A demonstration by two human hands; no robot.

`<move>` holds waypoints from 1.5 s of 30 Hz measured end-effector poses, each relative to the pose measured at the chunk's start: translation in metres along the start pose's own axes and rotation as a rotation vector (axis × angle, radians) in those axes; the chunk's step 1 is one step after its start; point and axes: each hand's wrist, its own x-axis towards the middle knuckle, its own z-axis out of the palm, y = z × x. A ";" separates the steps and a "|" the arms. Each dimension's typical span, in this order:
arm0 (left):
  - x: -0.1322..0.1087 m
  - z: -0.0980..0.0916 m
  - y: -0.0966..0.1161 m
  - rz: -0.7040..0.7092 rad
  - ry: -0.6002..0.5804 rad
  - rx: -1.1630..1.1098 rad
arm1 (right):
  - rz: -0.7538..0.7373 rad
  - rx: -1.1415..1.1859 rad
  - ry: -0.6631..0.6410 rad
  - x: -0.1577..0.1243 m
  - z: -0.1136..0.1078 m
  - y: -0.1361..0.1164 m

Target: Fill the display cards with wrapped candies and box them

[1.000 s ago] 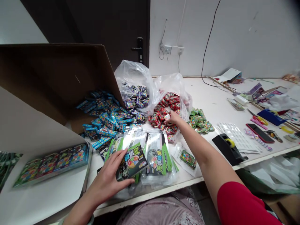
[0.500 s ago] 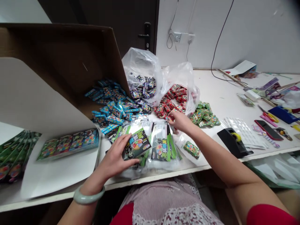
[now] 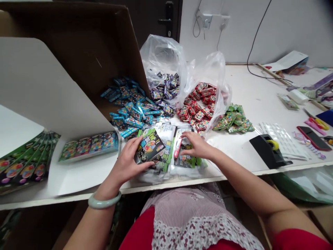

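My left hand point(image 3: 127, 162) grips a black-and-green printed card packet point(image 3: 148, 146) at the table's near edge, thumb under it and fingers on top. My right hand point(image 3: 195, 144) is closed on a small red candy pack point(image 3: 178, 147), held over a pile of clear bags with green-and-black cards point(image 3: 182, 159). Just beyond lie heaps of small packs: blue ones point(image 3: 131, 107) spilling from a cardboard box point(image 3: 85, 52), purple ones point(image 3: 166, 88) and red ones point(image 3: 199, 104) in clear plastic bags, and loose green ones point(image 3: 234, 119).
A white cardboard flap point(image 3: 39, 104) at the left carries a filled clear packet point(image 3: 88, 146); finished green cards point(image 3: 23, 163) fan out beside it. A black tape dispenser point(image 3: 269, 151), a sticker sheet point(image 3: 283, 140), a phone point(image 3: 313, 137), scissors and papers lie at the right.
My right hand drew back from the red heap with a red pack to the clear bags near me. The left hand kept hold of the card packet. My view tilted downward.
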 end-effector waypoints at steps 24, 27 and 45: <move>0.003 -0.001 0.016 0.129 -0.072 0.026 | -0.284 0.154 0.105 -0.021 -0.056 -0.033; 0.012 0.002 0.019 0.176 -0.086 0.017 | -0.370 0.073 -0.036 -0.015 -0.076 -0.038; 0.017 0.009 0.019 0.179 -0.175 -0.109 | -0.339 -0.115 -0.113 0.004 -0.072 -0.055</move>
